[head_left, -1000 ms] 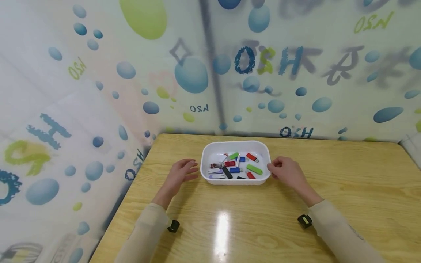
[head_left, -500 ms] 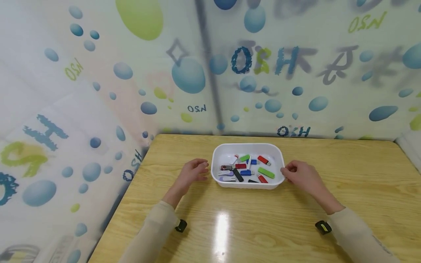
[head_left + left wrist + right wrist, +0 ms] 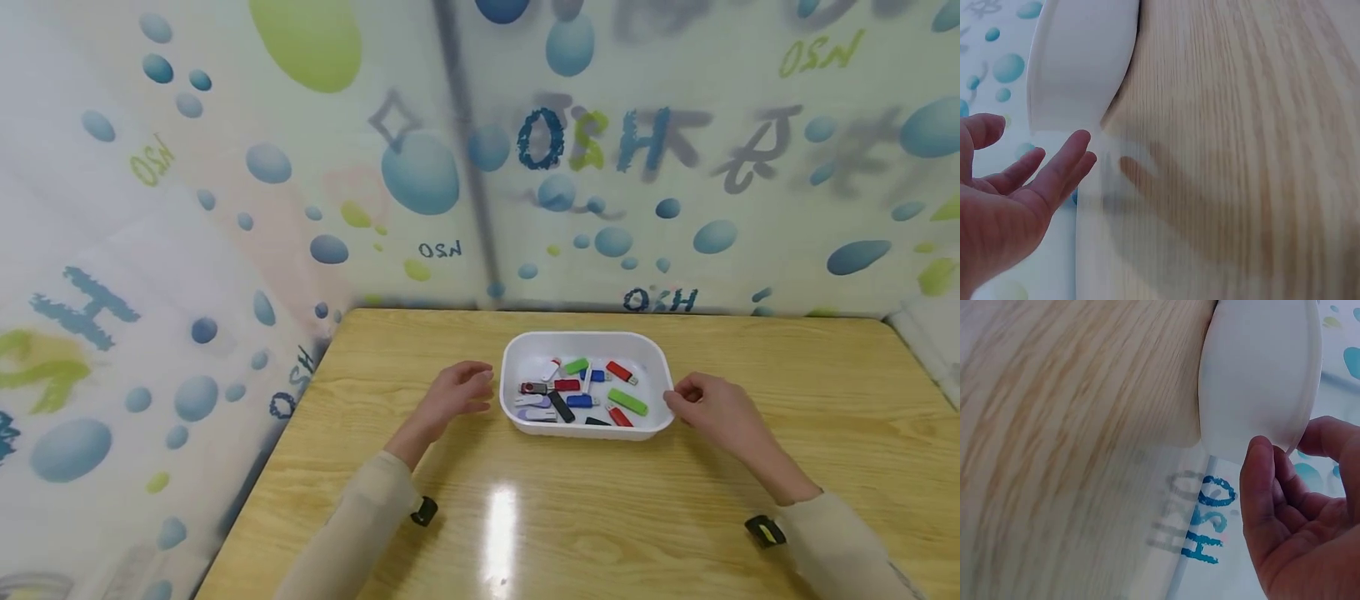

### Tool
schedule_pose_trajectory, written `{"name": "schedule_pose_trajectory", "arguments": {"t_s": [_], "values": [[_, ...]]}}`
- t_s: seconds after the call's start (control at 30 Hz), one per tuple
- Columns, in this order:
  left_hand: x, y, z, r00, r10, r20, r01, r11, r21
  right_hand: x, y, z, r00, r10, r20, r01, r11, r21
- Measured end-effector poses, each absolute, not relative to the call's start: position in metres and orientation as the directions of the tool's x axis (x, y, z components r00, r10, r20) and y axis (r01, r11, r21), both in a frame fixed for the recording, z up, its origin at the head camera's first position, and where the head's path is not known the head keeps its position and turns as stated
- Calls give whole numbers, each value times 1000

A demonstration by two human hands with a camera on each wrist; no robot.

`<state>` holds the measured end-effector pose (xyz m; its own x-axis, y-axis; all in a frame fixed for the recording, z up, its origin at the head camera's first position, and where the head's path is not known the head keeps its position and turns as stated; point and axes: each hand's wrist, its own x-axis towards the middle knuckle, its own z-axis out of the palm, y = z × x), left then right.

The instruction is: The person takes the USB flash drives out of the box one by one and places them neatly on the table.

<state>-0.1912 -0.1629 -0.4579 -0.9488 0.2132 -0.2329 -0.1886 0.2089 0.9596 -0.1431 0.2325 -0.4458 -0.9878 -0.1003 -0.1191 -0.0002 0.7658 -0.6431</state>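
A white plastic tray (image 3: 585, 431) stands on the wooden table, holding several USB flash drives, among them a green one (image 3: 627, 402), a blue one (image 3: 582, 402), a black one (image 3: 561, 407) and a red one (image 3: 622, 372). My right hand (image 3: 716, 412) pinches the rim at the tray's right end; the right wrist view shows fingertips (image 3: 1260, 450) against the outer wall. Beside the left end is my left hand (image 3: 457, 396), its fingers spread and relaxed, holding nothing. In the left wrist view these fingers (image 3: 1063, 159) point toward the tray's outer wall (image 3: 1082, 69).
The wooden table (image 3: 600, 517) reaches back to a printed wall covering (image 3: 555, 242) with blue and green spots. A second covered side (image 3: 157, 350) runs along the table's left edge. Dark wrist devices (image 3: 765, 531) sit at both sleeves.
The tray has slid to the right and slightly nearer, with my right hand still on its rim. My left hand has moved right alongside it. The view has also turned slightly.
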Motion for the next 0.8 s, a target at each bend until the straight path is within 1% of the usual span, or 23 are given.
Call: {"name": "schedule_pose_trajectory", "arguments": {"t_s": [0.13,0.3,0.57,0.67,0.73,0.8], "values": [[-194,-151,-459,-944,239,-225,-170,232,958,-141,241,-447,-988,-74,-133,28,768,-639],[-197,-137,-460,-940,246,-236,-171,260,950,-138,249,-448,-992,-43,-117,41,773,-633],[-199,-122,-466,-932,270,-241,-183,223,957,-133,254,-449,-994,-23,-111,51,785,-617],[-199,-120,-468,-934,262,-243,-187,221,957,-134,249,-444,-999,17,-51,44,821,-569],[-199,-118,-470,-937,252,-240,-188,215,958,-137,243,-438,-999,30,19,15,847,-532],[-199,-116,-471,-942,239,-237,-189,206,960,-141,234,-432,-996,15,84,-29,864,-503]]}}
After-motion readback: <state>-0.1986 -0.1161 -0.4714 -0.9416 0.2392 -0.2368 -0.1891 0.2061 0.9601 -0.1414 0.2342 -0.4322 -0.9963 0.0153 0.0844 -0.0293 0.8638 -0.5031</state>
